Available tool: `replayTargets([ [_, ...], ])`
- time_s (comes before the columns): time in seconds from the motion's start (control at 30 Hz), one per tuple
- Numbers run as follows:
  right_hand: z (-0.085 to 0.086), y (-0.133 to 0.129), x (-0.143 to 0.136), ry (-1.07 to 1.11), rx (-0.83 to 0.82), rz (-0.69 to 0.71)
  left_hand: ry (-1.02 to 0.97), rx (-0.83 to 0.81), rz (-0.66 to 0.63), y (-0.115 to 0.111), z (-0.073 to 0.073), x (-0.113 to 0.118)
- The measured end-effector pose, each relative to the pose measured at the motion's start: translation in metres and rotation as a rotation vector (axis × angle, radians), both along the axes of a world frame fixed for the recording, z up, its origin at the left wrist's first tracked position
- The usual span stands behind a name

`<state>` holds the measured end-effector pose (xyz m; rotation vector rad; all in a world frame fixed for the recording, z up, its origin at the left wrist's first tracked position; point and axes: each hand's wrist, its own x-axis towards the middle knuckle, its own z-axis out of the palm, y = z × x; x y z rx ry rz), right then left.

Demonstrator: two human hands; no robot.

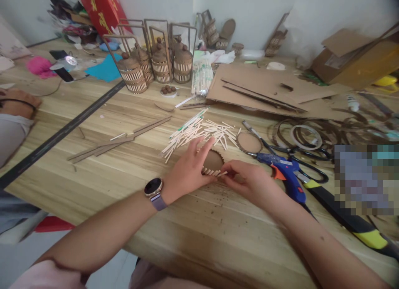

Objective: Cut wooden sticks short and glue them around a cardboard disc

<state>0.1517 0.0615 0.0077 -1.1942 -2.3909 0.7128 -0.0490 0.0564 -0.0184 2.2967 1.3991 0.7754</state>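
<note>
A small round cardboard base (214,159) with a notched rim lies on the table in front of me. Short pale wooden sticks stand along its near edge. My left hand (185,172), a watch on its wrist, steadies the base from the left, thumb at the near rim and two fingers raised. Between thumb and fingertips my right hand (245,177) pinches a wooden stick (223,174) against the right side of that rim. Just beyond lies a loose pile of sticks (190,133). A second cardboard disc (249,142) rests to the right, near a blue glue gun (280,162).
Right of my hands lie a black-and-yellow handled tool (338,208), a tape roll (305,137) and brown strips. Finished little lanterns (134,76) stand behind, beside a cardboard sheet (258,83). A long black ruler (65,131) crosses the left, near another person's hand (21,102).
</note>
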Motion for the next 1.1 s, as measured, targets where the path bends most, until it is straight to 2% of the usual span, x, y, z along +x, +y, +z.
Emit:
replayTargets([
  [0.6, -0.0023, 0.0010, -0.0019, -0.026, 0.109, 0.074, 0.006, 0.006, -0.016, 0.0006, 0.0021, -0.0007],
  [1.1, -0.0070, -0.0010, -0.0016, -0.047, 0.136, 0.078, 0.027, -0.011, -0.044, -0.0003, 0.0019, -0.0013],
])
